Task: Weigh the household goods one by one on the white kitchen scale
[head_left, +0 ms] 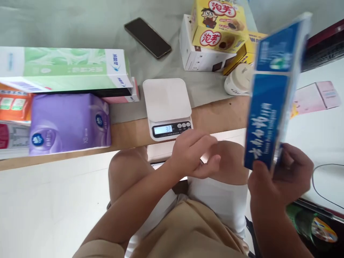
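Note:
My right hand (279,179) grips a blue toothpaste box (268,93) with white lettering by its lower end, thumb on the near face. The box is raised and tilted at the right. In the middle, my left hand (195,154) hovers over my lap with fingers loosely bent, thumb apart, and nothing visible in it. Just beyond that hand, a white kitchen scale (168,102) sits at the table's near edge with its display lit and nothing on its plate.
A black phone (147,37) lies behind the scale. At left are a purple tissue pack (70,123), a long green-and-white box (67,68) and an orange pack (14,105). Yellow snack boxes (219,27), a white box (205,57) and a white jar (238,80) stand at right.

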Demonstrator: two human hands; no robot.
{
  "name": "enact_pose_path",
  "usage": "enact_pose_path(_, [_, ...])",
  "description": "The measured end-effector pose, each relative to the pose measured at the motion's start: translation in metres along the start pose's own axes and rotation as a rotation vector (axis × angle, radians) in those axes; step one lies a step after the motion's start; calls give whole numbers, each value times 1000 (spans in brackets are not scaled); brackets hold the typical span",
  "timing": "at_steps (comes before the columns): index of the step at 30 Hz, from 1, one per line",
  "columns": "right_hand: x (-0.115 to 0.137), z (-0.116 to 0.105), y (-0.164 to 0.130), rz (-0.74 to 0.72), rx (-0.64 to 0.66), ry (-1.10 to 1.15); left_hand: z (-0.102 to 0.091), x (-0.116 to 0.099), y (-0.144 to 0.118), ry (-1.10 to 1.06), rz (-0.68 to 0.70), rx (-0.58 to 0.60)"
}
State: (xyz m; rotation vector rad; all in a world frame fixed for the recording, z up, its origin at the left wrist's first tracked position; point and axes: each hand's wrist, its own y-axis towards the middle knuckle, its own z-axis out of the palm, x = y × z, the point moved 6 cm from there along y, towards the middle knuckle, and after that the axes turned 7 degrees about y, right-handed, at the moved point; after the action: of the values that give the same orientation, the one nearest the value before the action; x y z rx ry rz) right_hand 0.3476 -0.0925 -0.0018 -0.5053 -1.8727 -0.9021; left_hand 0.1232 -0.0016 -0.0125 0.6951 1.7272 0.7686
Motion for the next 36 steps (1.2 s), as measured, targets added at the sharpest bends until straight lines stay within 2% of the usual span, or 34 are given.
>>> enact_pose_path(3, [33,51,-14,-287,200,-124,-18,7,9,39,-49,-49])
enact_pose_path(5, [54,98,-23,-506,365,-242,-29,18,13,102,-158,-53])
enact_pose_path(6, [61,118,-26,-572,407,-261,-33,25,13,142,-227,-44])
enact_pose_path(9, [73,164,-32,-594,487,-235,-42,42,9,227,-407,14])
enact_pose_path(11, [76,181,-39,-609,517,-220,-46,50,6,226,-484,59])
enact_pose_path(15, [75,189,-52,-681,491,-230,-53,55,7,213,-560,116])
enact_pose_path(22, [67,190,-67,-643,500,-245,-58,61,6,320,-648,190])
enact_pose_path(25, [60,187,-65,-663,550,-225,-63,66,1,274,-647,73])
enact_pose_path(28, [47,179,-53,-755,614,-61,-76,71,-1,154,-621,-134])
enact_pose_path(30, [32,170,-38,-768,569,42,-89,73,0,116,-576,-288])
enact_pose_path(33, [3,161,-17,-653,459,107,-104,78,1,124,-525,-421])
enact_pose_path(36, [-20,164,-9,-467,484,149,-107,84,-1,157,-511,-400])
